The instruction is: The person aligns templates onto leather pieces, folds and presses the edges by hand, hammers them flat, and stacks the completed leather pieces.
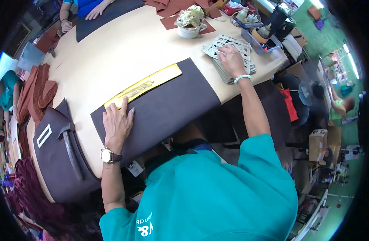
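Single head view, looking steeply down, close over table (112,60)

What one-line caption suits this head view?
Left hand flat on dark leather sheet beside yellow ruler; right hand reaching onto stack of cutout templates.

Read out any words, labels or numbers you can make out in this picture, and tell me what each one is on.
White print on the teal shirt, near the sleeve hem: upside down and cut off, too unclear to quote.
Yellow ruler on the dark sheet, under the left hand: markings too blurred to read.
Cardboard box on the floor: label too small to read.
Wristwatch: dial unreadable.
Stencil stack under the right hand: no text visible.
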Action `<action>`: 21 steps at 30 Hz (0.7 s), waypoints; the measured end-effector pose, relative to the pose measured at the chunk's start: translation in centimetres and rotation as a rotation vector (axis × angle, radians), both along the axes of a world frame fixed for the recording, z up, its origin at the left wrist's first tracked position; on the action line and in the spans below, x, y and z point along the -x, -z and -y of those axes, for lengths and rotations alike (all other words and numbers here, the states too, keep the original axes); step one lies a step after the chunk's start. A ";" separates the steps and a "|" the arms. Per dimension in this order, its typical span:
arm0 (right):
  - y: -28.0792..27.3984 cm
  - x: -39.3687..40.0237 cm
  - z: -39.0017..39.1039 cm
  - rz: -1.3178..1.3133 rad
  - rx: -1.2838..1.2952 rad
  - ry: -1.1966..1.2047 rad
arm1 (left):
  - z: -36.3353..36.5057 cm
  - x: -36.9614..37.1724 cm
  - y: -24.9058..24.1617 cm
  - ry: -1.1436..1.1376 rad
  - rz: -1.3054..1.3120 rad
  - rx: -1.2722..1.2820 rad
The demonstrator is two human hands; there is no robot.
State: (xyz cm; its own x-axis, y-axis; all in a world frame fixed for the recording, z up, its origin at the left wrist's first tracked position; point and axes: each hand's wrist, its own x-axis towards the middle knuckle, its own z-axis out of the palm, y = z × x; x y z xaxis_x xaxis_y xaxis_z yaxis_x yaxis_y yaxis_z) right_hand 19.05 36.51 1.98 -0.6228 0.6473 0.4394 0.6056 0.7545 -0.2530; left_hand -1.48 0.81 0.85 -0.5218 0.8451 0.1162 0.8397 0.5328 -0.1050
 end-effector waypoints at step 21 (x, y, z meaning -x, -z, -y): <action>-8.2 2.1 -6.9 0.001 0.842 -0.325 | -0.2 0.0 0.0 -0.029 0.017 0.020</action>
